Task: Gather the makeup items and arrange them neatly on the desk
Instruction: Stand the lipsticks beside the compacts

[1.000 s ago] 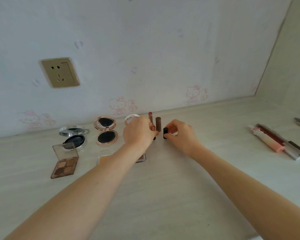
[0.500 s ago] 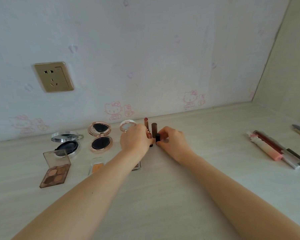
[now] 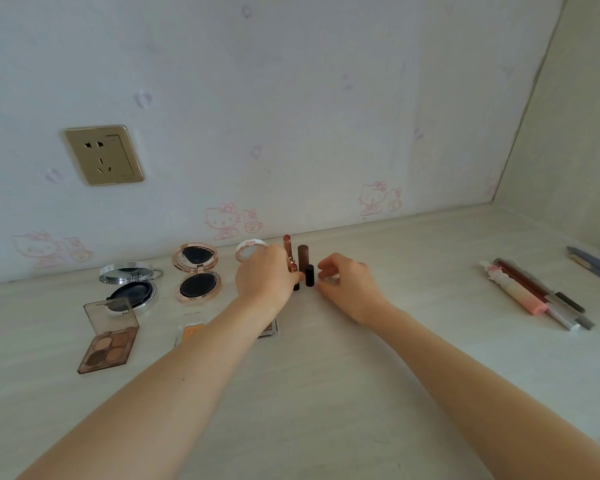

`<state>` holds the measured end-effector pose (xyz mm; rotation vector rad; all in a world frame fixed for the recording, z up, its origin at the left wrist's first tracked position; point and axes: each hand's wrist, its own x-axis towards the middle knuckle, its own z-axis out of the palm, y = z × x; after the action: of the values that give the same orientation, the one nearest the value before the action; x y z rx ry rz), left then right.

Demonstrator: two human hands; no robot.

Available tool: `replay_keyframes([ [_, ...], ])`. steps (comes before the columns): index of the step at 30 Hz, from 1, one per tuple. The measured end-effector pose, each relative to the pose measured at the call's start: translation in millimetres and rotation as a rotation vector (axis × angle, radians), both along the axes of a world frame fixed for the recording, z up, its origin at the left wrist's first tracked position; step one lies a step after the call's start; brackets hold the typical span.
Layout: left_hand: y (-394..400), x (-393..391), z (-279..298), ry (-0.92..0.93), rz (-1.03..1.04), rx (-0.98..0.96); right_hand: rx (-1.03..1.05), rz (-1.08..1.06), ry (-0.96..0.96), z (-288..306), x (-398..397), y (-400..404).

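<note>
Gripping the rose-gold lipstick (image 3: 289,255) upright with our left hand (image 3: 265,277); right hand (image 3: 347,284) fingers (image 3: 328,271) loosely curled, released, just right of black tube (image 3: 309,275).

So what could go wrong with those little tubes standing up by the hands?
The upright tubes, a short black one, a brown one and a rose-gold lipstick, stand packed close together; a nudge from the right hand or left hand could topple all three. A falling tube might also roll toward the open pink compact.

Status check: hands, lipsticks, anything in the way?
Left hand at rose-gold lipstick, grip hidden. Right hand open, clear of upright black tube. Nothing blocking.
</note>
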<state>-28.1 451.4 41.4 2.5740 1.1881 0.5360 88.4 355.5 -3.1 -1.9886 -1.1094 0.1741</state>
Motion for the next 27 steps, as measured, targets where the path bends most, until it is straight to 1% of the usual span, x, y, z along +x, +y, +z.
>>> replay_keyframes([
  [9,-13.6,-16.4,11.9,-0.026,-0.046,0.021,-0.065,-0.014,-0.084,14.6,11.6,-52.3],
  [12,-19.1,-20.7,18.5,-0.078,-0.042,0.111,-0.089,-0.031,-0.131,20.2,16.6,-76.1],
  [15,-29.0,-19.2,24.0,-0.136,-0.078,0.206,-0.139,-0.054,-0.218,26.1,22.2,-100.6],
  [17,-38.9,-13.3,25.0,-0.161,-0.109,0.227,-0.180,-0.067,-0.285,30.1,26.4,-118.4],
  [23,-86.2,23.9,9.2,-0.244,-0.238,0.183,-0.331,-0.172,-0.545,42.4,43.1,-177.0],
  [25,-106.2,40.2,0.0,-0.271,-0.304,0.177,-0.355,-0.200,-0.563,44.8,52.7,-194.2],
  [27,-124.2,56.9,-7.9,-0.283,-0.367,0.170,-0.365,-0.220,-0.529,45.0,63.7,-209.1],
])
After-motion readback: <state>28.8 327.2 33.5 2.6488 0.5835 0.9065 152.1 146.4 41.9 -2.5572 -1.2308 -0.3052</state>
